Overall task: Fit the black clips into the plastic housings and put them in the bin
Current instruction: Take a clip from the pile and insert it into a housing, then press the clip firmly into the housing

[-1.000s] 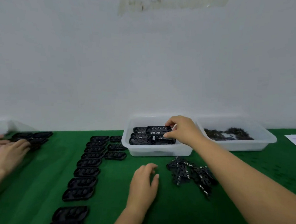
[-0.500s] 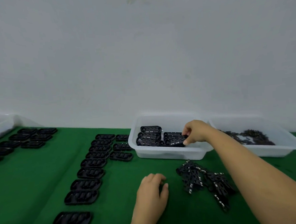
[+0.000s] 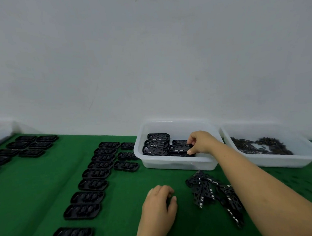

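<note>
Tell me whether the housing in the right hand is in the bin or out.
In. The right hand pinches the housing below the bin rim, level with the stacked housings inside.

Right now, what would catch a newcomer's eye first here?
The right hand reaching into the near bin, pinching a housing beside those already stacked there. Then the long row of trays on the green cloth, and the loose pile of housings beside the left hand.

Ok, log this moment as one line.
step: binning | right hand: holds housing inside near bin | left hand: curled on green mat | loose housings pile: waiting
</note>
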